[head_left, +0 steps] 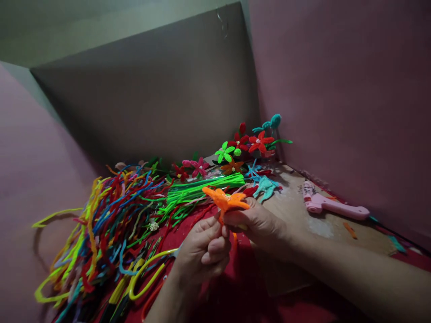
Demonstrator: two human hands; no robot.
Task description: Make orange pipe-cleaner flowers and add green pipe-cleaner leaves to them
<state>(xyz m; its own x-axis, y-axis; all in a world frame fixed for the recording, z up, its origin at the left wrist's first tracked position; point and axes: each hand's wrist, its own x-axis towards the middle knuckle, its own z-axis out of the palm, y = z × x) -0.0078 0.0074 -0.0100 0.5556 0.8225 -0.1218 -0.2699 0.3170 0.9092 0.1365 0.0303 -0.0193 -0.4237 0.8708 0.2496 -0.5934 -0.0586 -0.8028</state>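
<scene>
An orange pipe-cleaner flower [225,199] is held up in front of me by both hands. My left hand [204,249] is curled closed, its fingertips pinching the flower's stem from below. My right hand [257,223] is closed on the flower just under the petals, coming in from the right. A heap of loose pipe cleaners [107,224] in many colours lies to the left on the red cloth [242,291]. A bundle of bright green pipe cleaners [205,185] lies behind the flower.
Several finished flowers [235,148] in red, pink, green and teal stand in the far corner. A pink glue gun [332,206] lies on a brown board [336,229] at right. Scissors with yellow handles [148,273] lie near my left wrist. Pink walls and a cardboard panel enclose the space.
</scene>
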